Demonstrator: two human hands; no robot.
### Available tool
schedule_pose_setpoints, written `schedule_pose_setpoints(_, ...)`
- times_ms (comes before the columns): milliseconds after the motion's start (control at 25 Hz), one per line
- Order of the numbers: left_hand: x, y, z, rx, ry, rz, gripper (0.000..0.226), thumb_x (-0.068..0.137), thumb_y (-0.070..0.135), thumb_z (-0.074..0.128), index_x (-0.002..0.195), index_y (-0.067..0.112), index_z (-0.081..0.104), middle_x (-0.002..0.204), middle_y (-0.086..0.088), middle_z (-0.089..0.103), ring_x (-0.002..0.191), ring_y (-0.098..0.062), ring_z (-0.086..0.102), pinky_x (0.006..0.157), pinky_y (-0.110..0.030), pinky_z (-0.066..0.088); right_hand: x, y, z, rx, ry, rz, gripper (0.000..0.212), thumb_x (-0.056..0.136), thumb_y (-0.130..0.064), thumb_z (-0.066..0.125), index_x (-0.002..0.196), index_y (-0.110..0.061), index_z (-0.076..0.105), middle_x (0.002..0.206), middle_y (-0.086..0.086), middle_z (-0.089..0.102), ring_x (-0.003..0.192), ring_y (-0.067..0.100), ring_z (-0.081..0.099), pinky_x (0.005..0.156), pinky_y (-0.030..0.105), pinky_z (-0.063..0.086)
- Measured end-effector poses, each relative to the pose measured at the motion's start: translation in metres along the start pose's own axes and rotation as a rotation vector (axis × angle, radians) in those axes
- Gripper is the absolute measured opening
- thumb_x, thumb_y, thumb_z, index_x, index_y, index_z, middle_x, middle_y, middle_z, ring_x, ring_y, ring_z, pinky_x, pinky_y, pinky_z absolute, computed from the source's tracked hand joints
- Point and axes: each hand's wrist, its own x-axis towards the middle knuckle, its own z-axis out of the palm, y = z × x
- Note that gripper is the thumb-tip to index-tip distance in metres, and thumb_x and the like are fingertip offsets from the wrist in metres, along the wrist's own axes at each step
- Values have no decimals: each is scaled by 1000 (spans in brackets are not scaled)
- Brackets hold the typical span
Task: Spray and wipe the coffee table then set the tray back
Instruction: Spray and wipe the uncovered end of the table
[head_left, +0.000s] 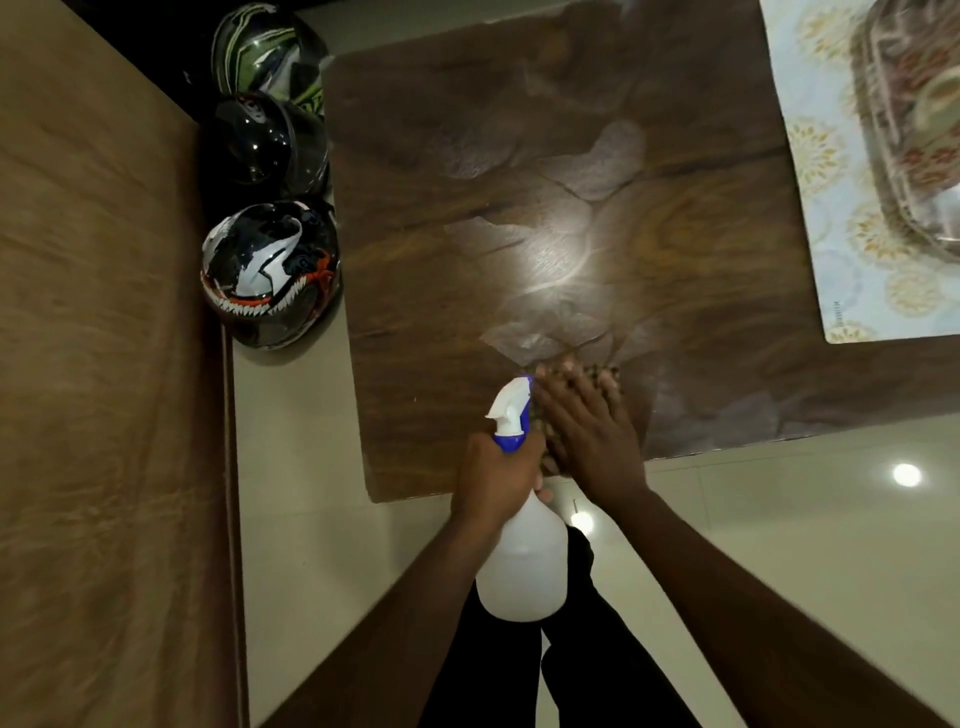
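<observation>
My left hand (493, 480) grips the neck of a white spray bottle (522, 561) with a white and blue trigger head, held over the near edge of the dark wooden coffee table (441, 260). Beside it, my right hand (587, 426) lies flat with straight fingers, pressing a dark patterned cloth (605, 373) onto the tabletop; only a small bit of the cloth shows past the fingertips. Wet streaks gleam across the middle of the table. A patterned tray (904, 135) rests on a light floral mat (831, 208) at the far right.
Three motorcycle helmets (270, 270) stand in a row on the floor along the table's left side. A brown sofa or cushion surface (104, 364) fills the left. Glossy beige floor tiles (779, 519) lie in front of the table, beside my dark trouser legs.
</observation>
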Motion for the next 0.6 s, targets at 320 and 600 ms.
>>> schedule_pose_setpoints(320,15,35,7,-33,-8,48,14,87,21,62,78,10,61,51,-6,58,49,-24,62,68,-40,56,57,30,-14,188,101,599,52,87,-25,35,136,-14,47,141,7,48,132,31,41,113,24,8)
schedule_pose_setpoints(600,28,59,-18,-33,-43,-17,10,92,19,61,88,10,62,57,-6,59,44,-15,59,56,-30,55,8,91,-25,-34,49,165,70,84,-30,44,148,-34,15,150,0,37,142,23,23,113,50,18)
